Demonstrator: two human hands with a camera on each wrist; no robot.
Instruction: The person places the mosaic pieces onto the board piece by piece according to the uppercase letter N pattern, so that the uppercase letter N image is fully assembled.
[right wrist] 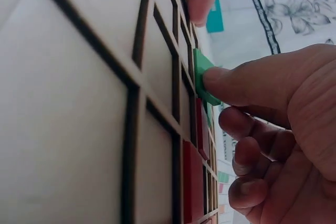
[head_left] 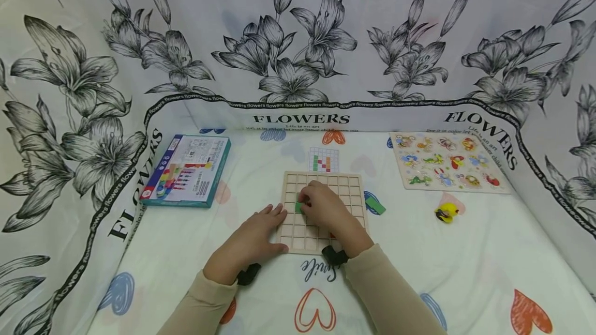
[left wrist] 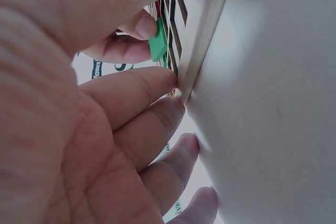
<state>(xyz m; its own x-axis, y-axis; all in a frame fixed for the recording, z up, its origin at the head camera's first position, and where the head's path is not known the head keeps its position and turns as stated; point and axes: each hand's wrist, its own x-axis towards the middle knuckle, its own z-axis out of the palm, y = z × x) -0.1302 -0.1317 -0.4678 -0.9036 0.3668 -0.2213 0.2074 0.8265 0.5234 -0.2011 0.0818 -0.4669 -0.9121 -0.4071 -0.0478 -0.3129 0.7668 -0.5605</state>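
A wooden grid board [head_left: 291,229] lies in the middle of the table. My right hand [head_left: 326,208] is over it, pinching a green tile [right wrist: 199,64] between thumb and forefinger at one of the squares. The same tile shows past the fingers in the left wrist view. Just below it in the right wrist view, red tiles [right wrist: 193,182] sit in the grid; my hand and forearm cover most of them in the head view. My left hand [head_left: 256,234] rests at the board's left edge, fingers extended and touching the rim.
Behind the board lies a pattern card [head_left: 331,154] with coloured squares. To its right are a loose green piece [head_left: 374,204], a yellow and black toy [head_left: 447,212] and an animal puzzle board [head_left: 442,156]. A flat box [head_left: 186,172] lies at the left.
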